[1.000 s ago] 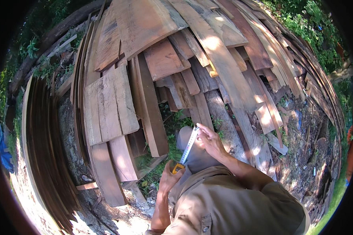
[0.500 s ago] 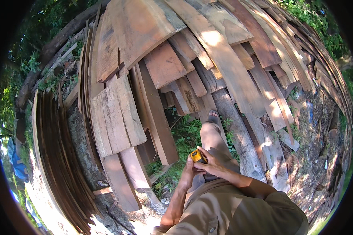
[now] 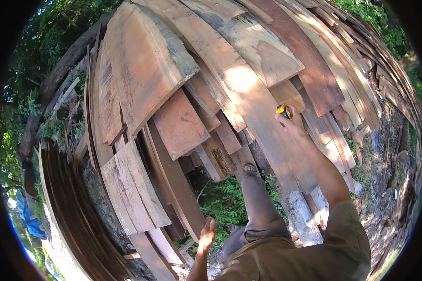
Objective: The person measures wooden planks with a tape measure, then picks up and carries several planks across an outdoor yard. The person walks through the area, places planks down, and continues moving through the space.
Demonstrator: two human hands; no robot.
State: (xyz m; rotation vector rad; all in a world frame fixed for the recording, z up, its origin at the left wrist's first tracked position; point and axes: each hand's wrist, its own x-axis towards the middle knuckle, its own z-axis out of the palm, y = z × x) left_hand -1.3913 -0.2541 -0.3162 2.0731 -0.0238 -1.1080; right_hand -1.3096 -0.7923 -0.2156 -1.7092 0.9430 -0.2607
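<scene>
The right hand [image 3: 290,123] has its grip clamped on a yellow and black tape measure [image 3: 284,111], which is held out over the right half of the wood pile, at the right edge of a long pale board [image 3: 262,110]. I cannot tell if it touches the wood, and I see no blade drawn out. The left hand [image 3: 207,232] is low, just beside the near end of a thick board [image 3: 180,194]; nothing is seen in it, but I cannot tell whether its grip is apart or together.

In my judgement, the step in hand is to hold the measure out at arm's length above the boards. The next move calls for a firm grip and care around the overlapping ends.

The pile has uneven layers, and its near edge is ragged, with bright sun spots on it. Green weeds [image 3: 225,201] grow in a gap there, beside a foot in a sandal [image 3: 250,167]. The place is outdoors: dark stacked planks [image 3: 75,210] stand to the left, and a blue sheet [image 3: 29,218] lies behind them.
</scene>
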